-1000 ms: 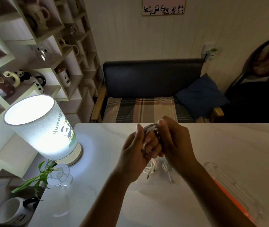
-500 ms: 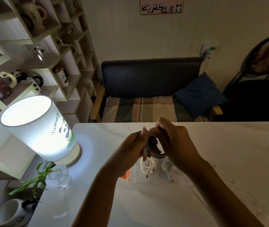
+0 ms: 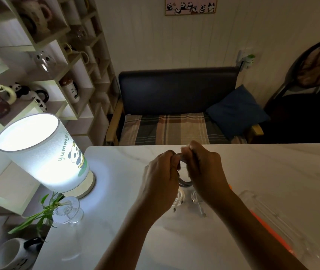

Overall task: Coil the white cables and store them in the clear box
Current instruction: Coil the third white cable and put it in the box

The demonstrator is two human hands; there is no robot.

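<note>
Both hands hold one coiled cable [image 3: 184,184] above the white marble table [image 3: 272,172]. My left hand [image 3: 161,180] grips the coil's left side. My right hand [image 3: 204,172] pinches its top and right side; the loop's grey-looking bottom shows between them. Two more white cables lie on the table just beneath: a coiled cable [image 3: 179,199] on the left and a second cable [image 3: 197,201] with a plug end on the right. The clear box [image 3: 268,215], with an orange strip along it, lies at the right, partly behind my right forearm.
A lit cylindrical lamp [image 3: 42,152] with a panda print stands at the table's left. A glass vase with a green sprig [image 3: 65,211] stands in front of it, a mug [image 3: 12,254] below. Shelves of mugs fill the left; a sofa sits behind.
The hands have shifted their grip on the coil and stayed in about the same place above the table. The view has tilted a little; the two cables on the table have not moved.
</note>
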